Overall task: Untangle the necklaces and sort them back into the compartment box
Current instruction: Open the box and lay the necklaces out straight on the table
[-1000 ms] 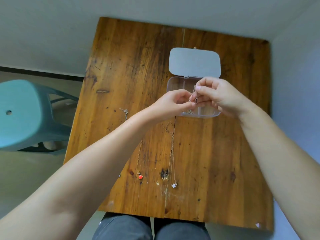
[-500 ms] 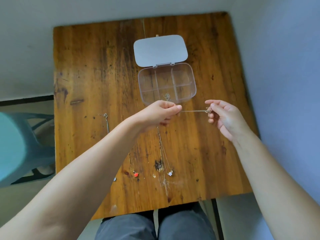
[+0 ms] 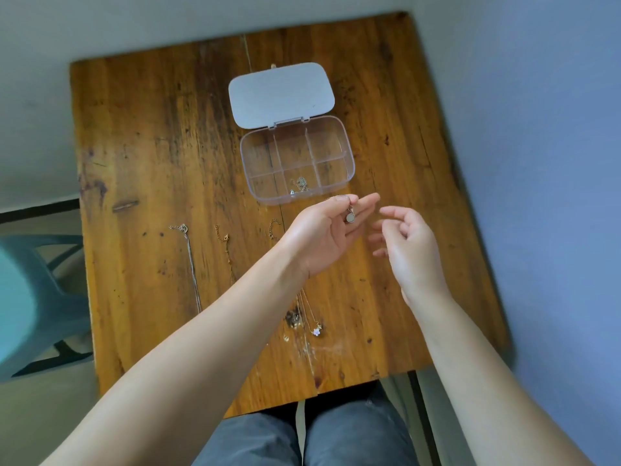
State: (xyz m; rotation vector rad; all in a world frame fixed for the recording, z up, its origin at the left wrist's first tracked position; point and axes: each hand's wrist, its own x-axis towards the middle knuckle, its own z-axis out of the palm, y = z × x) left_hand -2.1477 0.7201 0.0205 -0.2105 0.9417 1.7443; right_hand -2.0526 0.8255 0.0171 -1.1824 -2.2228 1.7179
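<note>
A clear compartment box point(image 3: 347, 153) lies open on the wooden table point(image 3: 151, 146), its grey lid point(image 3: 280, 94) folded back. One necklace point(image 3: 300, 185) is coiled in the near middle compartment. My left hand point(image 3: 324, 235) is just in front of the box and pinches a necklace with a round pendant point(image 3: 350, 217) dangling from thumb and fingertip. My right hand point(image 3: 408, 247) is beside it, fingers loosely apart and holding nothing. Three necklaces lie stretched on the table: a silver one point(image 3: 190, 260), a gold one point(image 3: 226, 247) and one with a flower pendant point(image 3: 316, 330), partly hidden by my left arm.
A teal plastic stool point(image 3: 30, 297) stands left of the table. A blue wall point(image 3: 554, 196) runs close along the table's right edge. My knees in grey trousers point(image 3: 302, 438) sit under the near edge.
My hands held a chain stretched between them. The right hand has now let go and the left hand has turned palm up, keeping the round pendant. The view shifted slightly.
</note>
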